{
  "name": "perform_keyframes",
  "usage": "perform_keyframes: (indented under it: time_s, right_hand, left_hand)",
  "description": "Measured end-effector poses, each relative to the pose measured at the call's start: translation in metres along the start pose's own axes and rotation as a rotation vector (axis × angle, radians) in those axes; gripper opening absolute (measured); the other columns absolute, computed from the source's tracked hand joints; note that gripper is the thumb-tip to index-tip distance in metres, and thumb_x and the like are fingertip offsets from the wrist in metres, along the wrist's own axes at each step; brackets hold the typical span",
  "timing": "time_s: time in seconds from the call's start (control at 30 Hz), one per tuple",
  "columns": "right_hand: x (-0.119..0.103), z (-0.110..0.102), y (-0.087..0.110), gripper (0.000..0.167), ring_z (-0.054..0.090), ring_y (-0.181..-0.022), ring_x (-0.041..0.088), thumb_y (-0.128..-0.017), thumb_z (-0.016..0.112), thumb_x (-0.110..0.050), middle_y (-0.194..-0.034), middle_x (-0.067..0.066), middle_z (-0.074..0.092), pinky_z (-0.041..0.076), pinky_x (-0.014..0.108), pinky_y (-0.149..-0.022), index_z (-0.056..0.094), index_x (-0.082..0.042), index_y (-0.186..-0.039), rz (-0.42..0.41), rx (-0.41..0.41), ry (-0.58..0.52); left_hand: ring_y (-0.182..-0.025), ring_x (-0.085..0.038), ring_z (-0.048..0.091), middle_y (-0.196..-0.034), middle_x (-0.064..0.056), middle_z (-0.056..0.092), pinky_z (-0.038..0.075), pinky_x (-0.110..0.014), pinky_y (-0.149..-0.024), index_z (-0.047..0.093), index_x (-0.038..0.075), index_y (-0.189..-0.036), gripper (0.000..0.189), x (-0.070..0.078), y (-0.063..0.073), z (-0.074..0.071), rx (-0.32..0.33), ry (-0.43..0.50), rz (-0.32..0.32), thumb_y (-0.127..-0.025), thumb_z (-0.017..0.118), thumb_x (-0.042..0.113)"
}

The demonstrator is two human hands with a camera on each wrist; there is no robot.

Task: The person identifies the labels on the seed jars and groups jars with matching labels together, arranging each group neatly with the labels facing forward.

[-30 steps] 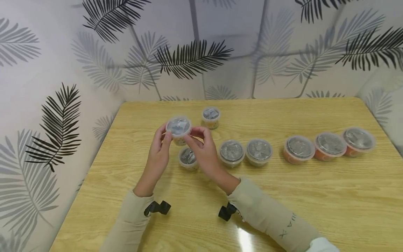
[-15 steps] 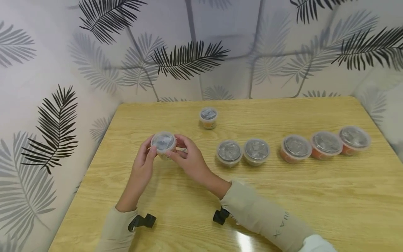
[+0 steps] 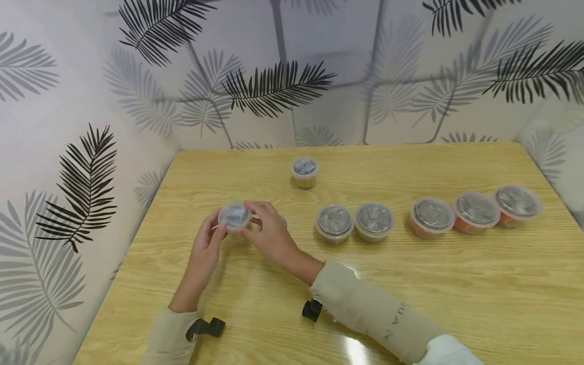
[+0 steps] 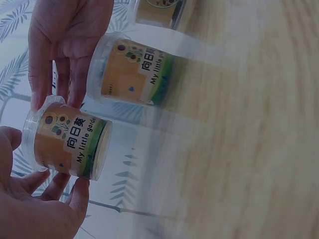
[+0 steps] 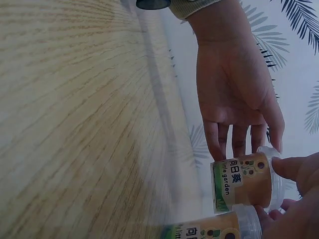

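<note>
My left hand [image 3: 205, 253] and right hand [image 3: 274, 241] together hold a small round lidded cup [image 3: 234, 215] near the left of the table. In the left wrist view this cup [image 4: 70, 142] has a brown and green "My little garden" label and a clear lid. Thumbs and fingertips grip it around the lid and side, its base raised above the wood. A second cup with the same label [image 4: 137, 72] stands upright close by, beside my right hand. That second cup [image 3: 285, 222] is mostly hidden behind the right hand in the head view.
Another small cup [image 3: 304, 172] stands further back. To the right, two pale lidded bowls [image 3: 335, 222] sit side by side, then three orange lidded bowls [image 3: 432, 218] in a row. The wooden table [image 3: 410, 284] meets a leaf-patterned wall [image 3: 328, 116] at its back edge.
Both hands have carried the held cup left and nearer from above the second cup. Over the last half second it has shifted only slightly. The other cups and bowls stay in place.
</note>
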State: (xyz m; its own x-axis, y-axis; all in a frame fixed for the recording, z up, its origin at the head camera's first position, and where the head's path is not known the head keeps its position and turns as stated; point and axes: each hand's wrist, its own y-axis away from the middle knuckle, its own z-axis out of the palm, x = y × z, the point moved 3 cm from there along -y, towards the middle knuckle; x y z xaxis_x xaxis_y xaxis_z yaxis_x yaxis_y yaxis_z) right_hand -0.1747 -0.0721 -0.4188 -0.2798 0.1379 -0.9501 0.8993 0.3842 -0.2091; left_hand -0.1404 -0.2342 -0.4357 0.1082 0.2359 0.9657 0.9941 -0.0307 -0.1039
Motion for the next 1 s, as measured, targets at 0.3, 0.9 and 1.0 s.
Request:
perform_keyframes:
  time_s: [0.3, 0.9, 1.0]
  right_hand:
    - [-0.005, 0.005, -0.004, 0.059, 0.049, -0.111, 0.016, -0.086, 0.067, -0.030, -0.128, 0.007, 0.046, 0.046, 0.025, -0.088, 0.046, -0.004, -0.135, -0.018, -0.095, 0.473]
    - [-0.007, 0.008, -0.004, 0.058, 0.050, -0.111, 0.020, -0.084, 0.067, -0.041, -0.117, 0.006, 0.056, 0.035, 0.038, -0.102, 0.055, -0.006, -0.128, -0.109, -0.169, 0.903]
    - [-0.007, 0.007, -0.003, 0.057, 0.050, -0.112, 0.020, -0.085, 0.066, -0.041, -0.117, 0.005, 0.056, 0.033, 0.038, -0.103, 0.055, -0.006, -0.128, -0.120, -0.170, 0.899]
  left_hand:
    - [-0.120, -0.019, 0.041, -0.135, -0.010, 0.037, 0.037, -0.034, -0.101, 0.028, 0.006, -0.142, 0.050, -0.014, 0.002, 0.001, -0.002, 0.047, -0.043, -0.101, 0.038, 0.032]
    - [-0.127, -0.026, 0.034, -0.142, -0.015, 0.033, 0.028, -0.042, -0.107, 0.027, 0.002, -0.142, 0.045, -0.006, 0.006, 0.004, -0.018, 0.028, -0.173, -0.102, 0.036, 0.021]
    - [-0.127, -0.024, 0.035, -0.141, -0.013, 0.034, 0.029, -0.040, -0.106, 0.028, 0.005, -0.142, 0.047, -0.017, 0.003, 0.002, -0.013, -0.004, -0.171, -0.102, 0.037, 0.026]
